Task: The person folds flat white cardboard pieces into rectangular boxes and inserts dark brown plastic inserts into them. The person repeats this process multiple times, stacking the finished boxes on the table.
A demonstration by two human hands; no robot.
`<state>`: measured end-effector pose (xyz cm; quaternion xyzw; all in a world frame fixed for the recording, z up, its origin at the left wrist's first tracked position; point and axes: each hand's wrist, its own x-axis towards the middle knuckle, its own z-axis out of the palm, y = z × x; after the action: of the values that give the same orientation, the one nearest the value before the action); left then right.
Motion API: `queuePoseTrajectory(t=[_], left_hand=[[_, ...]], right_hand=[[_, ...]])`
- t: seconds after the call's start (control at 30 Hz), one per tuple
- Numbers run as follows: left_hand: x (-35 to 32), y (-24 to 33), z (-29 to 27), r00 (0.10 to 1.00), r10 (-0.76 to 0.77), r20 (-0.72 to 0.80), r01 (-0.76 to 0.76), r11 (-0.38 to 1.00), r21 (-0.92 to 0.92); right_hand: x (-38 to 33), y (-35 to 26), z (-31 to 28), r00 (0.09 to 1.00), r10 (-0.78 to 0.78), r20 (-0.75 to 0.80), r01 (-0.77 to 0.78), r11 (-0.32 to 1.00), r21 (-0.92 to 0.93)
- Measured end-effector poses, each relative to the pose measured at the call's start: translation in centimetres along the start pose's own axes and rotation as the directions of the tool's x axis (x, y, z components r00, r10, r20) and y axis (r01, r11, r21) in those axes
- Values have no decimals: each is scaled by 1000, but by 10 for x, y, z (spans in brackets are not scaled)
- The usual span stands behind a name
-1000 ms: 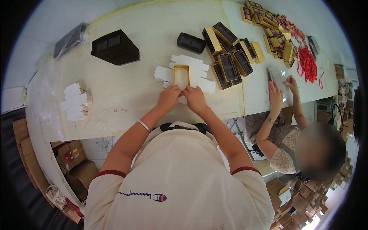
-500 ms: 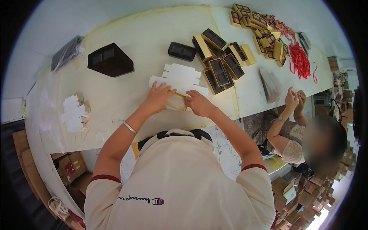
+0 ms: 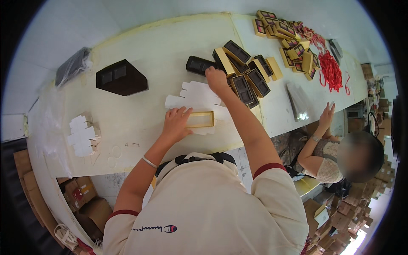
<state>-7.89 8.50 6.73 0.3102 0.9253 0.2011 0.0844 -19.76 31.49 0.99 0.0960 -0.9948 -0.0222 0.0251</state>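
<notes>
left hand [image 3: 175, 124] flat, open on gold box frame [image 3: 199, 120] | right hand [image 3: 216, 79] reaching black trays [image 3: 242, 87], grip unclear

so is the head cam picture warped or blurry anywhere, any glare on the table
Head view: fisheye bends the white table edges toward a black rim; light is even, with no strong glare; the left hand on the gold frame is sharp; the co-worker's face is blurred.

A gold-rimmed box frame [image 3: 199, 120] lies on flat white card cutouts [image 3: 196, 94]. Gold boxes with black trays [image 3: 246, 72] cluster just beyond; more white cutouts [image 3: 83, 135] sit far left.
</notes>
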Motion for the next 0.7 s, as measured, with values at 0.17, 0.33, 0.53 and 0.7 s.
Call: queuePoseTrajectory(t=[0.17, 0.33, 0.53, 0.7], left_hand=[[1, -16, 15, 992, -70, 107, 101, 944, -313], [2, -18, 18, 993, -76, 91, 103, 930, -353], [-4, -19, 20, 996, -69, 54, 85, 911, -403], [-1, -16, 19, 994, -82, 75, 105, 916, -388]], right_hand=[[4, 7, -15, 995, -24, -101, 35, 993, 113], [-8, 6, -56, 889, 53, -455, 123, 929, 349], [-98, 4, -113, 926, 10, 377, -373, -122, 920], [-149, 5, -72, 815, -34, 578, -534, 341, 774]])
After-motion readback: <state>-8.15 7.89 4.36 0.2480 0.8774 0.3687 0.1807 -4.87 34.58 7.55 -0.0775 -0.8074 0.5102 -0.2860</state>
